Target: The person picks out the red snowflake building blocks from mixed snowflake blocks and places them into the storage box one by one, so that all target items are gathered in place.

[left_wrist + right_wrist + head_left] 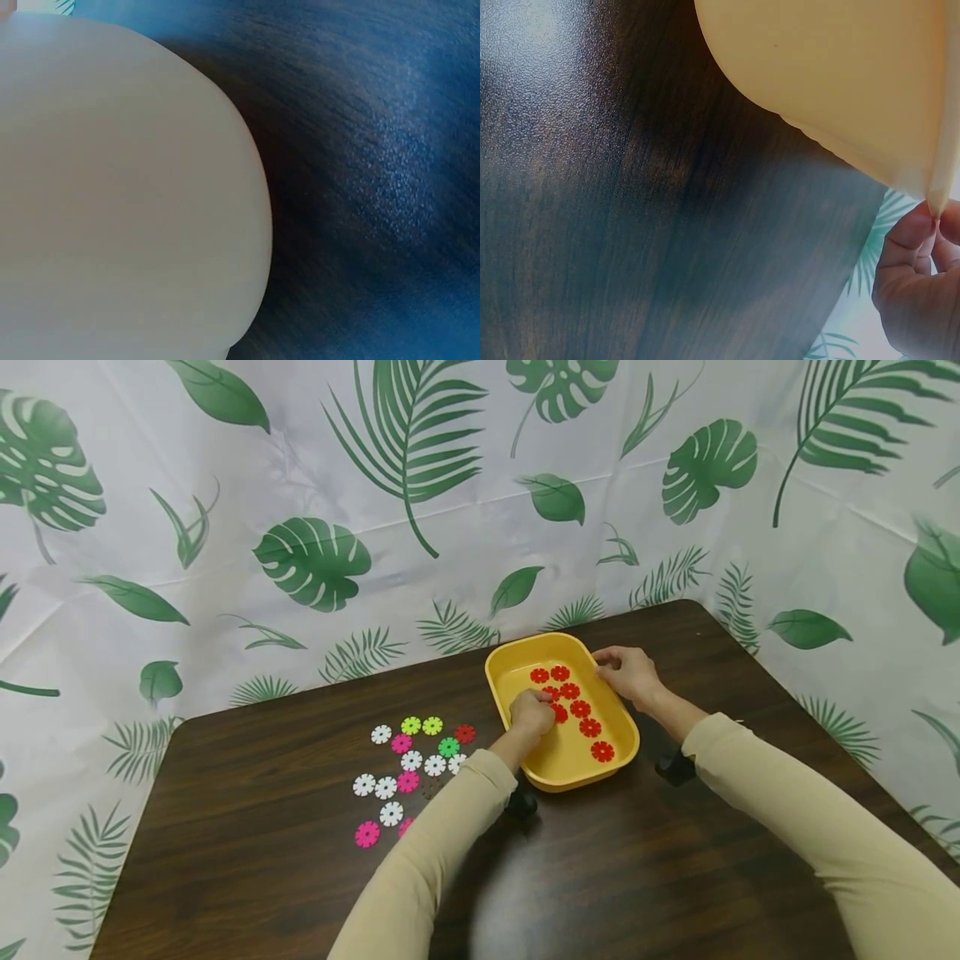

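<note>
A yellow plastic tray (564, 768) stands on the table with several red notched discs (590, 727) lying in two rows inside. Reaching over its left wall, my left hand (531, 713) has its fingers curled at a red notched disc (559, 714) in the nearer-left row, partly covering it. My right hand (628, 675) pinches the tray's right rim between thumb and fingers; the right wrist view shows the same right hand (915, 281) at the rim edge. The tray's outer wall (135, 195) fills much of the left wrist view, where the left fingers are mostly hidden.
Left of the tray, several notched discs lie scattered on the dark wooden table (255, 827): white discs (392, 813), pink discs (367, 834), yellow discs (411, 726), a green disc (448, 747) and a dark red disc (465, 733). A leaf-printed cloth (450, 552) hangs behind the table.
</note>
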A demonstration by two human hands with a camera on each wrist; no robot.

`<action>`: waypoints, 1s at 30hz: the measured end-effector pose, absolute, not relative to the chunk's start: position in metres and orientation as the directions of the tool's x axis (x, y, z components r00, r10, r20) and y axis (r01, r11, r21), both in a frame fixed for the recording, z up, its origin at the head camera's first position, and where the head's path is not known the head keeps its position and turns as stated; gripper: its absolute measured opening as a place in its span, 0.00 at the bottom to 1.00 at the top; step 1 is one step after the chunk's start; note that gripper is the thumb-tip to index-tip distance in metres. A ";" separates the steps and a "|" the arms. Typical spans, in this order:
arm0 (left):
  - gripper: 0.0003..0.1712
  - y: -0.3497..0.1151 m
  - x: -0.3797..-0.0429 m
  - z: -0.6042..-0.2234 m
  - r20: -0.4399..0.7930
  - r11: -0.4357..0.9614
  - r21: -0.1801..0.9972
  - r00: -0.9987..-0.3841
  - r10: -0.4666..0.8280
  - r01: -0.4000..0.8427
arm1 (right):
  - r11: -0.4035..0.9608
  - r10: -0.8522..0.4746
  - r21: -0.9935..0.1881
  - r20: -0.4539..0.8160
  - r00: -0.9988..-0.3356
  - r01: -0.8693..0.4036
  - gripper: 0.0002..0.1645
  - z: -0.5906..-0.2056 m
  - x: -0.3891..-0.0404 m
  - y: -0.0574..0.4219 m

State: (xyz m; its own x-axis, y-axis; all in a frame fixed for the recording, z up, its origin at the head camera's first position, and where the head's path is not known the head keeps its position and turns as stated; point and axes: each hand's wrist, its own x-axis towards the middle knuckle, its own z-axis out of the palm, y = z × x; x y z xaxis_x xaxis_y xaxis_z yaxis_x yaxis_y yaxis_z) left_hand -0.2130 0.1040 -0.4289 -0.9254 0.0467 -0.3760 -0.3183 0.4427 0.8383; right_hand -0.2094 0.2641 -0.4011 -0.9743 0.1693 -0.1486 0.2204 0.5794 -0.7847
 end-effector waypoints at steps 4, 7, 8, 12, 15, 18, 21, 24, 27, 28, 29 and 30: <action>0.15 0.104 -0.212 -0.429 -0.373 0.436 0.843 -0.927 0.050 -0.315 | 0.579 0.167 -0.786 -0.147 -0.975 0.218 0.20 -0.401 -0.209 0.264; 0.15 0.104 -0.211 -0.428 -0.366 0.433 0.847 -0.929 0.056 -0.308 | 0.581 0.165 -0.785 -0.144 -0.976 0.214 0.20 -0.401 -0.209 0.264; 0.15 0.104 -0.211 -0.428 -0.363 0.433 0.849 -0.930 0.057 -0.305 | 0.581 0.165 -0.785 -0.143 -0.976 0.213 0.20 -0.401 -0.209 0.264; 0.16 0.103 -0.210 -0.427 -0.355 0.421 0.856 -0.933 0.056 -0.300 | 0.582 0.167 -0.785 -0.141 -0.976 0.213 0.20 -0.401 -0.208 0.263; 0.16 0.102 -0.210 -0.427 -0.355 0.409 0.860 -0.933 0.052 -0.305 | 0.583 0.168 -0.784 -0.141 -0.976 0.214 0.20 -0.401 -0.208 0.263; 0.16 0.102 -0.210 -0.426 -0.354 0.407 0.862 -0.934 0.052 -0.303 | 0.584 0.167 -0.784 -0.138 -0.976 0.211 0.20 -0.400 -0.208 0.263; 0.16 0.102 -0.211 -0.426 -0.334 0.403 0.869 -0.941 0.051 -0.286 | 0.581 0.164 -0.787 -0.135 -0.977 0.207 0.20 -0.399 -0.207 0.263; 0.16 0.102 -0.212 -0.427 -0.309 0.360 0.892 -0.950 0.049 -0.272 | 0.579 0.164 -0.789 -0.135 -0.977 0.206 0.20 -0.399 -0.207 0.263; 0.16 0.103 -0.212 -0.428 -0.288 0.302 0.917 -0.956 0.048 -0.261 | 0.578 0.172 -0.787 -0.140 -0.975 0.215 0.20 -0.400 -0.207 0.262; 0.16 0.103 -0.212 -0.428 -0.287 0.281 0.923 -0.957 0.048 -0.263 | 0.579 0.174 -0.786 -0.142 -0.975 0.217 0.20 -0.400 -0.208 0.262; 0.16 0.103 -0.212 -0.427 -0.283 0.264 0.929 -0.958 0.050 -0.261 | 0.580 0.174 -0.785 -0.142 -0.974 0.218 0.20 -0.400 -0.207 0.262; 0.16 0.103 -0.212 -0.427 -0.280 0.252 0.933 -0.959 0.052 -0.259 | 0.581 0.175 -0.784 -0.141 -0.974 0.218 0.19 -0.401 -0.207 0.262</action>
